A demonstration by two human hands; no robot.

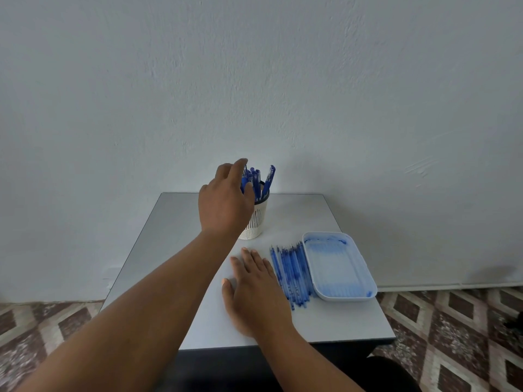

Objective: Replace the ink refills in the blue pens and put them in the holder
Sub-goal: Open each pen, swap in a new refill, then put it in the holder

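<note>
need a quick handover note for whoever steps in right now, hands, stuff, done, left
Left hand: raised at the blue pens in the holder, fingers on one pen; whether it grips is unclear.
Right hand: flat and open on the table.
Refills lie loose beside the white tray, on its left.
Done: cannot tell which pens are already refilled.
Left: pull a pen, swap its refill, return it to the holder.

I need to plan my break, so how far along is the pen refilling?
Done: cannot tell; blue pens stand in the holder. In hand: the left hand reaches among those pens; the right hand rests flat on the table. Left: loose refills lie beside the tray.
</note>
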